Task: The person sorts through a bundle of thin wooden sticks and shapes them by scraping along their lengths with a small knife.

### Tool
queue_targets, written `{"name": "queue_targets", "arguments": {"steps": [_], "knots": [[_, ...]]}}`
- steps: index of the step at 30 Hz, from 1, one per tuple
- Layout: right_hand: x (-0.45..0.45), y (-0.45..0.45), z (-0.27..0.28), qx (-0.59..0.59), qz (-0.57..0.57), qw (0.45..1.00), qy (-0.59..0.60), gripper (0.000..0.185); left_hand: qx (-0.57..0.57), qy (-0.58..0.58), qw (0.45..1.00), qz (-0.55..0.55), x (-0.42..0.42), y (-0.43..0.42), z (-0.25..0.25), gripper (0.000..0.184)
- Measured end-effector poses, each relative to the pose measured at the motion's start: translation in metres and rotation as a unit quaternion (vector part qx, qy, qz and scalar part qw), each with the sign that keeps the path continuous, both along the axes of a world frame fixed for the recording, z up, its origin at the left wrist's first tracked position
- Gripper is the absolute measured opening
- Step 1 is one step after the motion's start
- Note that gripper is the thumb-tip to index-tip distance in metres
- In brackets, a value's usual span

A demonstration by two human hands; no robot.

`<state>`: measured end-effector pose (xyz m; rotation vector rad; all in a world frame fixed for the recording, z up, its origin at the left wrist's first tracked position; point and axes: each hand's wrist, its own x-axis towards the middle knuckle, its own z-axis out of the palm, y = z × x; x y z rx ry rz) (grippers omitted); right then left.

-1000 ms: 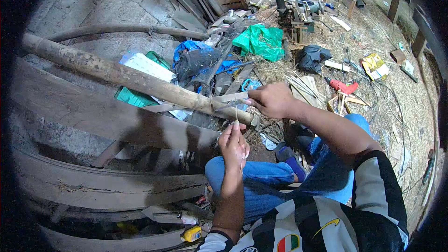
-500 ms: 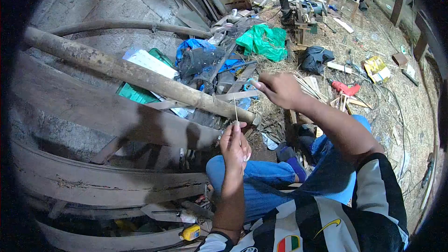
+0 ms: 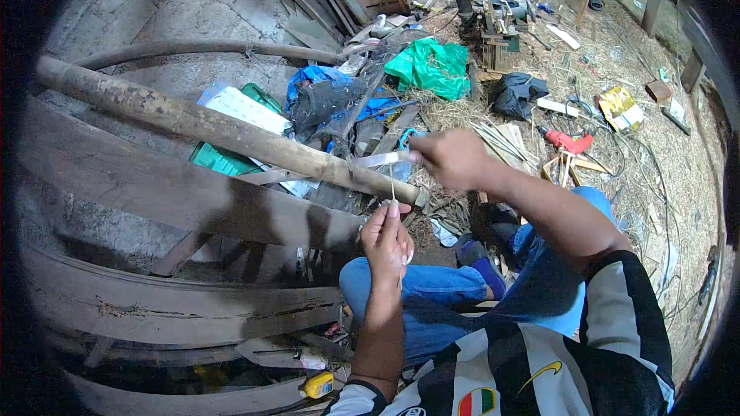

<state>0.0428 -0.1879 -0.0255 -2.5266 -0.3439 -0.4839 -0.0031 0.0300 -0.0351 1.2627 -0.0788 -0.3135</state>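
My left hand (image 3: 388, 239) is raised over my bent left knee, closed in a pinch on a thin, pale stick (image 3: 392, 183) that points upward. To its upper right, my right hand (image 3: 459, 160) is closed on one end of a flat, light blade (image 3: 379, 159). The blade lies roughly level and crosses the upper end of the stick. Its handle is hidden in my fist, and motion blurs that hand a little. Just behind both hands lies a thick bamboo pole (image 3: 193, 117). A small blue loop (image 3: 408, 137) shows beside my right hand; I cannot tell what it belongs to.
Weathered planks (image 3: 169, 293) run along the left. Beyond the pole lie a green plastic bag (image 3: 432, 68) and a black bag (image 3: 518, 95). A red power drill (image 3: 566, 140) with a cord, a yellow packet (image 3: 620, 109) and wood strips (image 3: 505, 142) litter the straw-covered ground. A yellow bottle (image 3: 317, 385) sits below.
My right hand has moved slightly left and down with the blade, which now sits a little further left across the stick. The left hand stays almost still. The view has shifted slightly.
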Motion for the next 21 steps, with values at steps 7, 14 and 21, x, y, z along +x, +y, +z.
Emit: {"name": "queue_targets", "arguments": {"steps": [7, 14, 21], "knots": [[-0.005, 0.000, 0.012, 0.054, -0.030, 0.998, -0.025, 0.034, 0.014, -0.012, 1.000, 0.020, 0.000, -0.004, 0.001, 0.029], [-0.006, 0.006, 0.004, -0.029, 0.004, 1.000, -0.004, 0.025, 0.048, -0.030, 0.998, 0.039, -0.003, -0.004, 0.004, 0.025], [-0.013, 0.004, 0.019, -0.002, 0.010, 1.000, 0.012, 0.033, 0.088, -0.017, 0.995, 0.054, 0.000, -0.001, 0.002, 0.024]]}}
